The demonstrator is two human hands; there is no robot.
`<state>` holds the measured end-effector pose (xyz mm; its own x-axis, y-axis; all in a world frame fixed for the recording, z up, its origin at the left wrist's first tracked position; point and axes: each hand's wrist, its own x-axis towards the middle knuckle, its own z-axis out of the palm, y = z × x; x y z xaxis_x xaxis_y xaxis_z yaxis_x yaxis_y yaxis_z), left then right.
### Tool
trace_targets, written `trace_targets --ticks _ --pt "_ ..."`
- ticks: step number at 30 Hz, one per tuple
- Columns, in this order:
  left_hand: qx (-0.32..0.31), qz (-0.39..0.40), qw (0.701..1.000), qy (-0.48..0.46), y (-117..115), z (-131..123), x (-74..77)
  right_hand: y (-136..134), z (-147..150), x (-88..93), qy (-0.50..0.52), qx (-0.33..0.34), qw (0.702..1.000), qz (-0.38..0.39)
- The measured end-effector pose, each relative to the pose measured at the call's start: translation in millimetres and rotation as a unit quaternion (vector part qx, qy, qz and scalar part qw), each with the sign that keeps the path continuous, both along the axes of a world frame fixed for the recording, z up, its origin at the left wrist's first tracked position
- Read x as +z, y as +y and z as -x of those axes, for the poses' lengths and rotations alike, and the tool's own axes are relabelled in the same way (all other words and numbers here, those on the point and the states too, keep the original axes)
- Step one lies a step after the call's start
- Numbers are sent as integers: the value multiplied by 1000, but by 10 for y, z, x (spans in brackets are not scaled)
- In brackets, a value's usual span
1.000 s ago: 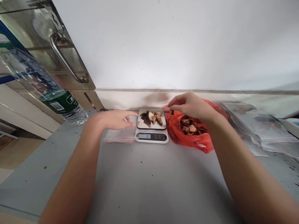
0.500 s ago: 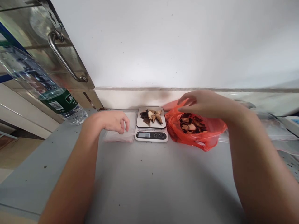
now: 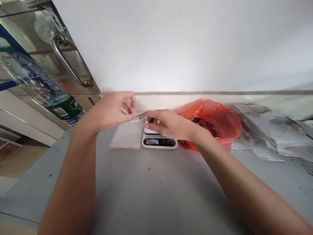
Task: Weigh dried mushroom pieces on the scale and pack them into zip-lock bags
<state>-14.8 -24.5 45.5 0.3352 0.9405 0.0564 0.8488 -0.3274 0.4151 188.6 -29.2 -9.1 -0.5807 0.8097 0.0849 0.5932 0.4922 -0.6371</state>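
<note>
Pinching top edge of clear pouch [image 3: 127, 135] in left hand [image 3: 110, 111]; right hand [image 3: 168, 125], fingers half-extended at same edge, grip unclear, over digital scale [image 3: 158, 142]. Pouch unfilled, lower part on tabletop [image 3: 156, 189]; red bag [image 3: 220, 114] of dried pieces [image 3: 198, 121] beside scale.
</note>
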Motion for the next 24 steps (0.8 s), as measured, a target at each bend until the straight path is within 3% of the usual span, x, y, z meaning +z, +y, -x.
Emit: trace_targets --ticks 5,7,10,14,17,19,22,24 --pt "-5 -120 992 -46 -3 -27 -45 -1 139 -7 107 -160 980 49" --pt "-51 -92 994 -41 2 -20 -46 -8 160 3 175 -202 961 70" --pt "-117 8 993 21 18 -22 -55 -17 142 6 234 -198 949 72" --pt "-130 81 986 62 45 -57 -98 -12 87 5 246 -180 951 46" --pt "-101 72 990 63 62 -40 -112 15 44 49 225 -173 958 40" --pt "-71 69 992 81 82 17 -112 40 -3 102 193 -216 957 15" --pt "-22 97 986 136 125 130 -118 80 -104 166 79 -310 947 -6" --pt "-2 121 979 162 149 182 -126 105 -161 169 -19 -329 944 20"
